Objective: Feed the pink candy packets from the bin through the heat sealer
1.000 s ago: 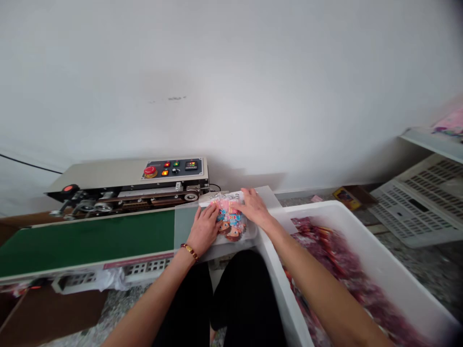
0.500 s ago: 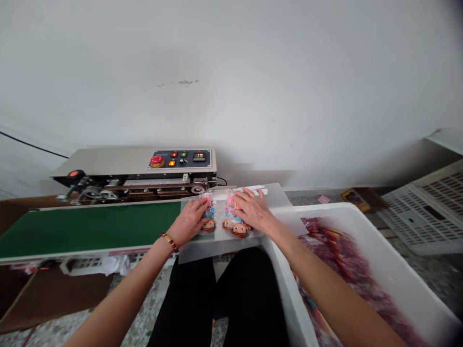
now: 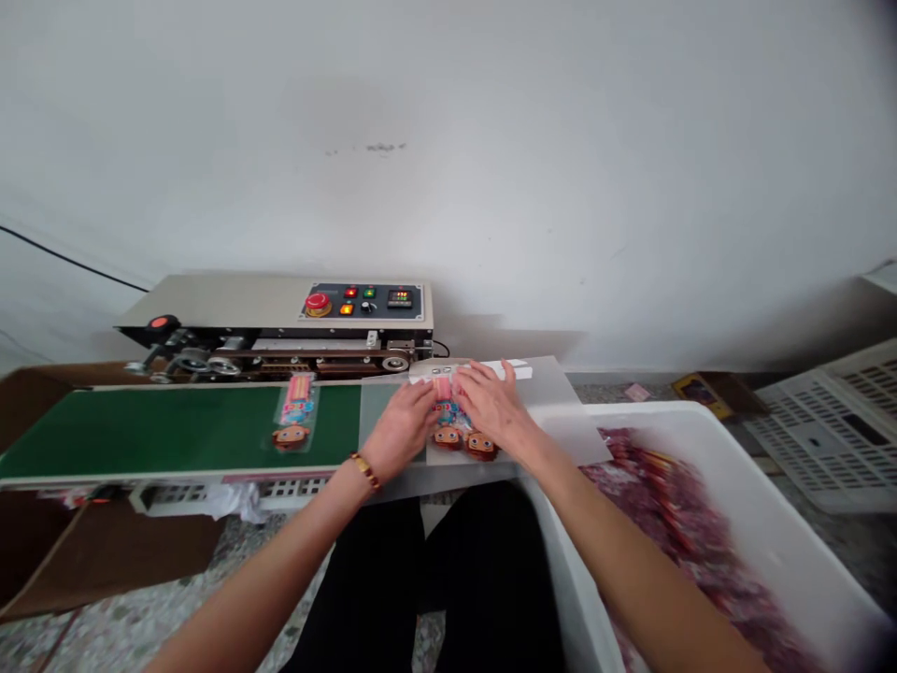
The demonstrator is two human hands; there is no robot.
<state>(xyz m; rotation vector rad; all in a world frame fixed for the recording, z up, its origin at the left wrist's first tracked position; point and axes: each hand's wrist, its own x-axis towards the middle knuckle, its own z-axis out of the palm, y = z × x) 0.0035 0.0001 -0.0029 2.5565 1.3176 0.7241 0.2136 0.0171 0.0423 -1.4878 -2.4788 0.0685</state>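
Note:
Two clear plastic packets lie side by side on a translucent sheet, the left packet (image 3: 447, 435) and the right packet (image 3: 481, 445), each with pink sticks and a brown cartoon face. My left hand (image 3: 401, 425) has its fingers closed on the upper left edge of the left packet. Bent over the right packet, my right hand (image 3: 491, 404) presses it with its fingertips, thumb side toward the left one. A third packet (image 3: 292, 413) lies alone on the green conveyor belt (image 3: 175, 430), out of reach of both hands. My fingers hide the packets' upper parts.
Behind the belt stands a band sealing machine (image 3: 280, 304) with a red stop button and lit switches. A white tub (image 3: 683, 411) of reddish packets is at my right. A slotted crate (image 3: 841, 421) and a small box (image 3: 707, 394) lie beyond. A cardboard box (image 3: 119, 551) sits below left.
The packet formerly under my left hand now lies on the green belt, farther left. My left hand has shifted to the middle packet. My right hand stays on the right packet; the view has shifted slightly.

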